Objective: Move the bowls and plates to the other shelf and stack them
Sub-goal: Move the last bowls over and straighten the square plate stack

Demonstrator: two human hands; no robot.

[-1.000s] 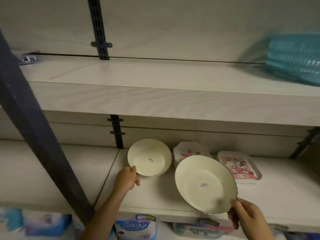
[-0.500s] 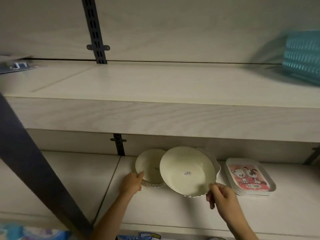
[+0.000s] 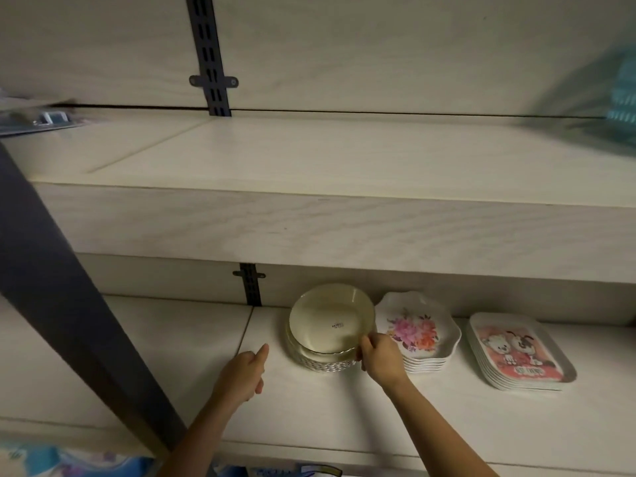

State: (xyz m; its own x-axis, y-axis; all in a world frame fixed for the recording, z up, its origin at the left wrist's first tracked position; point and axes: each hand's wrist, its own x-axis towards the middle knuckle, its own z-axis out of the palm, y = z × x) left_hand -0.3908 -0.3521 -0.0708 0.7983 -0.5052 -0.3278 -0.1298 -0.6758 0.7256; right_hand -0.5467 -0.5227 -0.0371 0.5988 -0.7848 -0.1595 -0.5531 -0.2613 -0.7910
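Seating the cream round shallow bowl [image 3: 330, 321] squarely looks like the step in hand. It lies just below the middle of the frame, on top of a stack of matching cream bowls [image 3: 325, 364] whose lowest piece has a pale woven-pattern wall. The top bowl seems to sit a little tilted and off-centre, though dim light makes this hard to confirm. To finish well, lower the raised edge slowly until the rims nest. Then release only once the bowl stops rocking, so the stack is not nudged sideways.

The right hand [image 3: 380, 356] pinches the bowl's right rim, thumb over the edge and fingers curled beneath. The left hand [image 3: 242, 371] is left of the stack and apart from it, holding nothing. Its fingers are loosely bent, with one finger pointing toward the bowls. I cannot tell whether it rests on the lower pale wooden shelf [image 3: 172, 339] or floats above it.

Just right of the bowls, close to the right hand, is a stack of scalloped white plates with a pink flower print [image 3: 418, 330]. Further right is a stack of rectangular white trays with a cartoon animal picture [image 3: 516, 352]. Across the middle of the frame runs an upper pale wooden shelf [image 3: 309, 160]. A blurred teal plastic basket [image 3: 623, 94] shows at its upper right edge.
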